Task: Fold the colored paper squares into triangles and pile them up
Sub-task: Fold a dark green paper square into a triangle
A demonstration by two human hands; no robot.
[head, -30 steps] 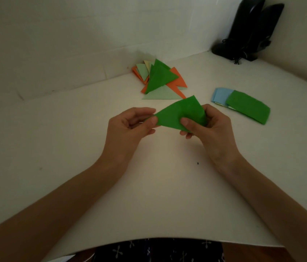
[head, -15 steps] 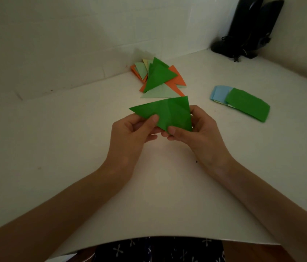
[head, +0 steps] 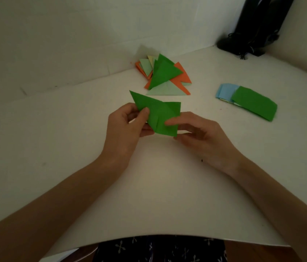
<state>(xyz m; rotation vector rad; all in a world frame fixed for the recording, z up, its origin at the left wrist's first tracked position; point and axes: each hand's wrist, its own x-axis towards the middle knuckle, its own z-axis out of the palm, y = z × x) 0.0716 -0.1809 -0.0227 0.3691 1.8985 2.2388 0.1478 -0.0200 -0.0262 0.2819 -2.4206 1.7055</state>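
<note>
Head view: both hands are busy on one green paper [head: 161, 112], which is part-folded, looks lifted off the white table [head: 69, 148] and sits just in front of the pile of folded triangles [head: 165, 76]. The left hand [head: 125, 129] pinches the left side, thumb on top near the long point. The right hand [head: 200, 134] pinches the lower right corner, with one digit laid flat on the top face. The step looks like mid-fold, and the shape isn't a clean triangle yet: there's an extra flap at top right and a crease line down the middle. To do it well, line the corners and edges up exactly before pressing. Hold one end fixed with the left hand and run the right fingertip along the crease to sharpen it. Putting it down on the table for the crease would likely help. Then drop it on the pile. The stack of unfolded squares [head: 254, 104] to the right, green on top of blue, means more to go. A black object [head: 258, 25] sits in the far corner and isn't involved.
</note>
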